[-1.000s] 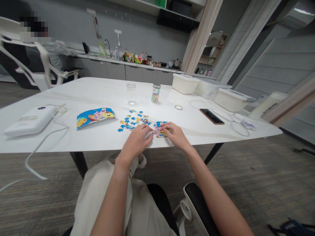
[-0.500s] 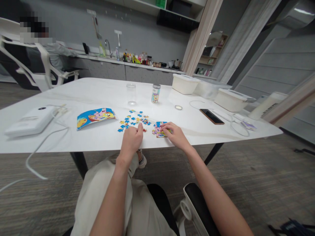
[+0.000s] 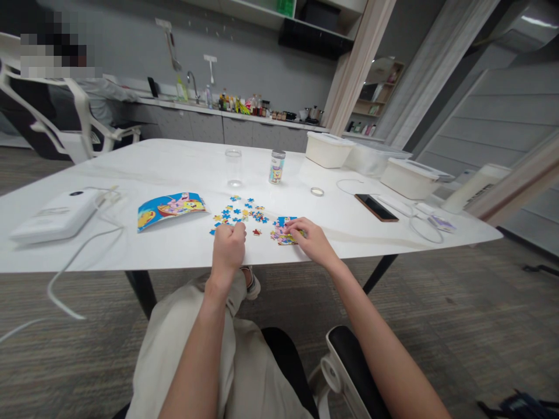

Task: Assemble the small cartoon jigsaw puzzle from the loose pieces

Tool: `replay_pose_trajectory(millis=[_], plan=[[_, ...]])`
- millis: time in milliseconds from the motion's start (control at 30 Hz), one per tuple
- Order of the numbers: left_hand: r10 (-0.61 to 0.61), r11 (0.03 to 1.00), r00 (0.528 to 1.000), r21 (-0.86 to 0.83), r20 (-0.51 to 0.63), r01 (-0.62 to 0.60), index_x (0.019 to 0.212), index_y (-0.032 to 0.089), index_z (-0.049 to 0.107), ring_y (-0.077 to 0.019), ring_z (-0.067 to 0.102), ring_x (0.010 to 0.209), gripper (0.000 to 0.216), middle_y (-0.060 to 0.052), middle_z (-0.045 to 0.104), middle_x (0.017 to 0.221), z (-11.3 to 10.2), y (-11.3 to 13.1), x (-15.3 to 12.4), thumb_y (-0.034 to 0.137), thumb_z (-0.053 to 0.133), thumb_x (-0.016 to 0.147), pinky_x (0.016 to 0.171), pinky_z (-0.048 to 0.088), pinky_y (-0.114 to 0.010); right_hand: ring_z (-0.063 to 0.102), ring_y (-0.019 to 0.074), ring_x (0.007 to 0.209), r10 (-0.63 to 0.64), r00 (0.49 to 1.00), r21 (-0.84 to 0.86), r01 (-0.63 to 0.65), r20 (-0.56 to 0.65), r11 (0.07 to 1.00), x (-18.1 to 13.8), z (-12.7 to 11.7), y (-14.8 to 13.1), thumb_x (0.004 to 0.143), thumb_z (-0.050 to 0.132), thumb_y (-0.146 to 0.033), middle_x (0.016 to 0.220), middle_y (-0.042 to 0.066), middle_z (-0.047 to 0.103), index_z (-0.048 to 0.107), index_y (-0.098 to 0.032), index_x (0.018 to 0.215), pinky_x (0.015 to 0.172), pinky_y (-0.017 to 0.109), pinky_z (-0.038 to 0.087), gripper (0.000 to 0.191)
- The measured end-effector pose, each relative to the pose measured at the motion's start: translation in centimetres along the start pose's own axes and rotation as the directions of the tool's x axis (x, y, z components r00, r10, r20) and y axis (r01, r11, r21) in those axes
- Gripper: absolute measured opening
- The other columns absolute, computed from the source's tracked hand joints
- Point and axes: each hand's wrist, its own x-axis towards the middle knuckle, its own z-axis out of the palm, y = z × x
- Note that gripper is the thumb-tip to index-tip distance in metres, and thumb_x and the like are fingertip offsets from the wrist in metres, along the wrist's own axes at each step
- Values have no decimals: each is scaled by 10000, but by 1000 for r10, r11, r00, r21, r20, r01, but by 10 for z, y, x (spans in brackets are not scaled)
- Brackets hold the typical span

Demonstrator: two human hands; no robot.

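Observation:
My left hand (image 3: 230, 247) is closed with the thumb on top, over the near left edge of the loose jigsaw pieces (image 3: 236, 213). Whatever its fingers hold is hidden. Beside it a single red piece (image 3: 257, 232) lies apart from the pile. My right hand (image 3: 311, 240) has its fingers bent together, the tips on a joined section of jigsaw puzzle (image 3: 279, 234) in blue, pink and yellow. Part of that section is covered by the fingers. To the left, a curved picture sheet (image 3: 171, 210) shows cartoon figures on blue.
Behind the pieces stand a clear jar (image 3: 234, 169) and a cartoon-printed can (image 3: 276, 167). A round lid (image 3: 317, 191), a phone (image 3: 376, 208) and lidded boxes (image 3: 327, 151) are on the right. A white device (image 3: 56, 215) with cables lies left. A person sits beyond the table.
My left hand has drawn back slightly to the left and its thumb has folded down, uncovering the red piece. My right hand stays on the joined section.

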Motion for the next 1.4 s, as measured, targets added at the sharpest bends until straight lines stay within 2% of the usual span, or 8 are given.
replay_pose_trajectory(millis=[267, 433, 533, 667, 800, 933, 1100, 1400], plan=[[43, 999, 965, 21, -258, -39, 507, 255, 161, -105, 212, 426, 427, 48, 179, 445, -11, 7, 0, 382, 339, 875, 434, 205, -273, 634, 189, 1032, -14, 1000, 11, 14, -13, 1000, 0, 1, 3, 863, 528, -174, 1027, 61, 686, 712, -217, 752, 983, 361, 446, 219], [140, 881, 954, 472, -266, 2, 522, 226, 261, -131, 329, 507, 392, 36, 288, 485, -38, 21, 1, 334, 443, 852, 535, 251, -282, 636, 186, 1024, -9, 1000, 9, 9, -16, 1000, 0, 2, 4, 868, 525, -168, 1015, 61, 688, 707, -214, 745, 969, 354, 450, 224], [150, 740, 959, 671, -240, 52, 609, 218, 417, -189, 503, 671, 244, -1, 500, 616, -50, 19, 2, 305, 520, 812, 654, 352, -295, 636, 186, 1022, -5, 1000, 7, 5, -14, 1000, 0, 2, 4, 866, 524, -163, 1023, 63, 686, 707, -210, 752, 965, 354, 451, 221], [135, 645, 979, 763, -154, 31, 727, 214, 558, -264, 581, 902, 124, -61, 630, 847, -58, 9, 4, 311, 559, 805, 781, 413, -351, 638, 183, 1018, 0, 1000, 11, 0, -16, 1000, -1, 3, 3, 863, 522, -165, 1018, 59, 688, 708, -212, 750, 962, 350, 453, 222], [196, 666, 979, 727, 46, -168, 704, 207, 571, -232, 579, 834, 151, -36, 600, 781, -56, 4, 5, 324, 605, 793, 754, 423, -328, 639, 192, 1012, 5, 1000, 6, -5, -16, 1000, -1, 3, 3, 864, 524, -174, 1018, 63, 689, 709, -211, 745, 965, 367, 452, 223], [328, 649, 899, 622, 291, -438, 735, 204, 605, -201, 575, 809, 99, -20, 602, 778, -39, 2, 4, 274, 627, 801, 753, 435, -313, 640, 188, 1009, -4, 1000, 12, 4, -14, 1000, 0, 3, 2, 865, 522, -174, 1009, 59, 692, 708, -216, 742, 964, 366, 455, 227], [363, 544, 803, 592, 473, -595, 1078, 207, 655, -247, 586, 1064, 237, -75, 691, 1091, -15, -1, 5, 171, 563, 863, 922, 422, -386, 639, 188, 1010, -11, 1000, 9, 11, -23, 1000, 0, 3, 3, 863, 529, -175, 1001, 58, 693, 708, -214, 742, 963, 358, 455, 220], [327, 503, 782, 603, 530, -619, 1029, 188, 627, -245, 594, 1040, 156, -66, 696, 1045, -13, -1, 7, 200, 526, 912, 947, 388, -414, 640, 187, 1012, -12, 1000, -2, 12, -20, 1000, 0, 3, 3, 867, 529, -165, 1007, 59, 690, 706, -210, 743, 963, 359, 451, 221]])
